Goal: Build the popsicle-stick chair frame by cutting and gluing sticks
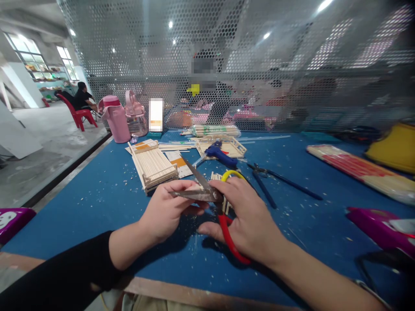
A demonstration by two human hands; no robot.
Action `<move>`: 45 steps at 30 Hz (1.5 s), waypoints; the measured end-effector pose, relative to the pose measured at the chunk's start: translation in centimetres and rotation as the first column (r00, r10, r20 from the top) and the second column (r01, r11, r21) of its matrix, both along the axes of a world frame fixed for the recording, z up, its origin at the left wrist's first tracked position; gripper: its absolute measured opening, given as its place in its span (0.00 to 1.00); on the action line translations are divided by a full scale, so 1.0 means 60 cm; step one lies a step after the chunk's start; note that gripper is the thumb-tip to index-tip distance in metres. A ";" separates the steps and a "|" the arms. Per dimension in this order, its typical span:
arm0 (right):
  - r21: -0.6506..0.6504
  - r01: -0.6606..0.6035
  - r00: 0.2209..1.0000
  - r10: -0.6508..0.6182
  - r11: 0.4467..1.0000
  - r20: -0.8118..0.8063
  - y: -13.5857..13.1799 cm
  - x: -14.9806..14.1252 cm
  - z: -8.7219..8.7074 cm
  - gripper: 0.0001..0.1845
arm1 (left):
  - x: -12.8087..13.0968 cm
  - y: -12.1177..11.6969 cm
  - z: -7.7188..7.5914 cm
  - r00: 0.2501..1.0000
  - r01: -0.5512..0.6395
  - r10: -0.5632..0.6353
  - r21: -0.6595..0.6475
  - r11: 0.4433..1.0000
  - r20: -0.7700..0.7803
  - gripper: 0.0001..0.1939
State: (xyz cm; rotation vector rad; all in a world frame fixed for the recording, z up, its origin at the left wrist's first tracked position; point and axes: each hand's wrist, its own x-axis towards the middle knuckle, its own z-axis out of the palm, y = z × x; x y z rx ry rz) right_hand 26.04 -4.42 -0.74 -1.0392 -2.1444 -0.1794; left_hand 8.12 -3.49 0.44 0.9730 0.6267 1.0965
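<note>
My right hand grips a pair of scissors with one red and one yellow handle loop; the blades stand apart and point left. Close by, my left hand has its fingers pinched together at the lower blade. Whatever those fingers hold is hidden behind the blade and fingertips. Short wooden stick pieces show partly behind the scissors and right hand. Beyond the left hand lies a slatted bed-like frame of thin sticks. A blue glue gun rests by a second stick frame.
Blue-handled pliers lie right of centre on the blue table. A packet of sticks and a purple object are at right. A pink flask and clear bottle stand back left, before a perforated metal screen.
</note>
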 end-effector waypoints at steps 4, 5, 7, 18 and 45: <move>0.002 -0.016 1.000 0.016 1.000 -0.010 -0.002 -0.001 0.001 0.37 | -0.001 -0.001 0.000 1.000 0.020 -0.020 0.013 1.000 0.021 0.15; -0.004 -0.018 1.000 0.018 1.000 -0.017 -0.002 -0.001 0.001 0.37 | -0.001 -0.001 0.000 0.999 0.025 -0.025 0.016 1.000 0.023 0.15; -0.028 -0.024 0.999 0.022 0.999 -0.042 -0.002 -0.002 0.002 0.37 | 0.000 -0.001 0.001 0.999 0.029 -0.029 0.013 0.999 0.027 0.15; -0.357 -0.123 0.905 -0.043 0.926 -0.423 -0.014 -0.019 0.021 0.11 | 0.005 -0.003 -0.007 1.000 -0.010 0.010 -0.013 1.000 0.015 0.14; -0.638 -0.355 0.622 -0.336 0.684 -0.707 -0.016 -0.013 0.003 0.19 | -0.002 0.006 -0.013 0.836 0.012 0.327 0.611 0.792 -0.441 0.07</move>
